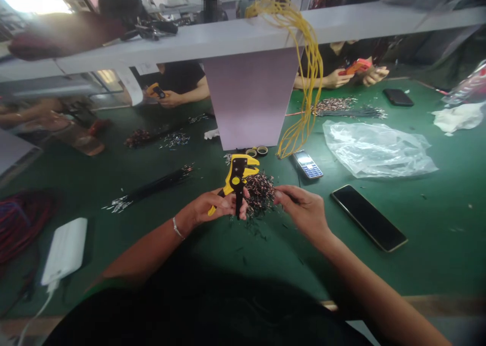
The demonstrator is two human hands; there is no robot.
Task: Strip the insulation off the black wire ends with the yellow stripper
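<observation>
My left hand (pixel 218 207) is closed around the handles of a yellow and black wire stripper (pixel 236 180), whose jaws point up and to the right. Just right of the tool, a pile of short dark wire pieces with coppery ends (pixel 261 191) lies on the green table (pixel 228 265). At the pile's right edge is my right hand (pixel 304 207), thumb and forefinger pinched together; whatever is between them is too small to make out. Left of my hands lies a bundle of black wires (pixel 159 184) with bare ends.
A black phone (pixel 369 218), a keypad phone (pixel 308 165) and a plastic bag (pixel 379 148) lie on the right. Yellow wires (pixel 313 57) hang from the shelf (pixel 182 45). A white power bank (pixel 65 250) is at left. Other people's hands work across the table.
</observation>
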